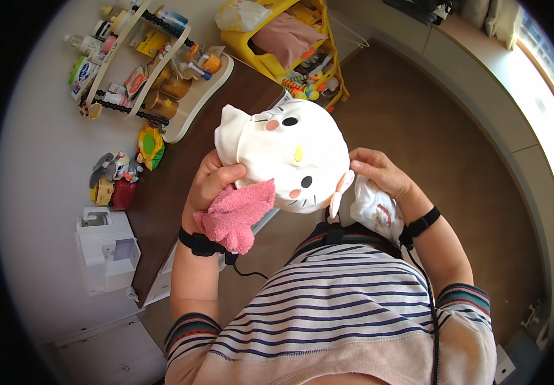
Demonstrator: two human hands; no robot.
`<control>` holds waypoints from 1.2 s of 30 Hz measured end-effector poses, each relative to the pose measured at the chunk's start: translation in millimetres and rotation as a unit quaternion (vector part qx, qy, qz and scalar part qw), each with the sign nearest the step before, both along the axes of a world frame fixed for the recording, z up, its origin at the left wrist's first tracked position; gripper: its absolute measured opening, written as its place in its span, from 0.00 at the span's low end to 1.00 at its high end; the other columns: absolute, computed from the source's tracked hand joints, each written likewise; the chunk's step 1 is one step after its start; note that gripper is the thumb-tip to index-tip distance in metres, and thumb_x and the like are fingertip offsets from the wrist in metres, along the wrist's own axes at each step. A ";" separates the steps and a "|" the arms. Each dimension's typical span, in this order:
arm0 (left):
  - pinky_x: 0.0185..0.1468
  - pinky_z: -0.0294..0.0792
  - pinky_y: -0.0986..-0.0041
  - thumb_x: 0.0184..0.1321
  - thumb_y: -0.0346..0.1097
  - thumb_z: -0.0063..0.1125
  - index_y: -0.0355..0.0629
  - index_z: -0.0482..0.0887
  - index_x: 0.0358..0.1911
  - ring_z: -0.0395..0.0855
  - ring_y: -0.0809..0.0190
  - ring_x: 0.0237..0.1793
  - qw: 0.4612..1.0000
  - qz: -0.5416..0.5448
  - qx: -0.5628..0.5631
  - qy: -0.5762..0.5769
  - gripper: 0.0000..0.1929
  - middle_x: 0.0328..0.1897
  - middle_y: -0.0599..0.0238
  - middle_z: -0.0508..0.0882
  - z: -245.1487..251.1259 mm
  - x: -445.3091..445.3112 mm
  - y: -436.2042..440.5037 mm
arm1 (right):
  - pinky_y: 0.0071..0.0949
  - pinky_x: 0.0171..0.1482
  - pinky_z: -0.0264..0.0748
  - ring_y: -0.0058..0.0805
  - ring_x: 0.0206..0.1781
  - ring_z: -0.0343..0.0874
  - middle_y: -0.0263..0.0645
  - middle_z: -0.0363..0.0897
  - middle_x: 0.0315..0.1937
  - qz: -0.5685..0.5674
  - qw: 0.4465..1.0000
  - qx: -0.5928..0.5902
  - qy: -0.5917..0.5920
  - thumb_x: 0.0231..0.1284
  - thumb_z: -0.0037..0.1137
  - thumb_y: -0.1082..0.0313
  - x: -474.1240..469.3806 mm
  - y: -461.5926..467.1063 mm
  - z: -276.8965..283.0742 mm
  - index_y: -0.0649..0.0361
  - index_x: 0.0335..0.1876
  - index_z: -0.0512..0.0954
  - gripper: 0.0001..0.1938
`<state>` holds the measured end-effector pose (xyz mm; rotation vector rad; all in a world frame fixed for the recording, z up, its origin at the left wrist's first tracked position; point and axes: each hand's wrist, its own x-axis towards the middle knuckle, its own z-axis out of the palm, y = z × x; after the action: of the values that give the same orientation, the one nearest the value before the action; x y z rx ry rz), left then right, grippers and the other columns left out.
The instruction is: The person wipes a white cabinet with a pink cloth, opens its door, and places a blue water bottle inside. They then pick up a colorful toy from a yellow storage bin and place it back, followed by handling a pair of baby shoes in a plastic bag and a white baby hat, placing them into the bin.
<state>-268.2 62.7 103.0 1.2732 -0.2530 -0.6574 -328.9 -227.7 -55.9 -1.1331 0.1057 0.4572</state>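
A white cat-face plush (277,144), with black eyes, a yellow nose and pink cheeks, is turned sideways in front of me. My left hand (214,180) grips its edge near one ear, thumb on top. A fuzzy pink cloth (238,211) hangs from that same hand beside the plush. On the other side, my right hand (380,173) has its thumb and fingertips at the plush's rim, close to a pale pink bow (340,190). Below its palm hangs a crumpled white cloth item (375,209) with a red mark, held by the fingers, which are partly hidden.
A dark brown tabletop (161,192) runs along the left wall. On it are a cream shelf rack (205,113) with bottles and jars, small toys (118,168) and a white appliance (108,250). A yellow bin (243,45) holds cloth and toys. Cables run from both wristbands.
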 end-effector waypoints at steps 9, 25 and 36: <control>0.59 0.70 0.72 0.68 0.33 0.49 0.35 0.75 0.59 0.79 0.67 0.53 0.992 -0.036 0.122 -0.023 0.18 0.54 0.63 0.82 18.9 10.1 7.6 | 0.26 0.58 0.76 0.27 0.50 0.82 0.41 0.82 0.51 0.031 0.967 0.247 -0.052 0.55 0.67 0.70 31.9 32.3 42.9 0.65 0.61 0.73 0.26; 0.60 0.69 0.73 0.64 0.30 0.59 0.38 0.73 0.63 0.78 0.67 0.54 0.994 -0.052 0.037 0.089 0.23 0.56 0.65 0.81 -23.3 -7.1 20.4 | 0.26 0.56 0.77 0.27 0.49 0.82 0.40 0.82 0.50 0.000 0.968 0.243 -0.062 0.59 0.57 0.79 50.4 -13.1 45.0 0.66 0.60 0.74 0.21; 0.67 0.64 0.70 0.67 0.31 0.54 0.43 0.61 0.72 0.71 0.63 0.64 0.992 -0.016 0.050 0.118 0.30 0.65 0.61 0.73 -51.0 2.6 -9.3 | 0.19 0.36 0.80 0.20 0.32 0.82 0.39 0.84 0.33 -0.026 0.997 0.069 -0.003 0.63 0.62 0.62 58.1 -63.6 10.4 0.65 0.58 0.73 0.22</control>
<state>-265.6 53.4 51.9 1.2745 -0.0458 -0.8501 -270.8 -291.3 -45.6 -0.9939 0.0966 0.4093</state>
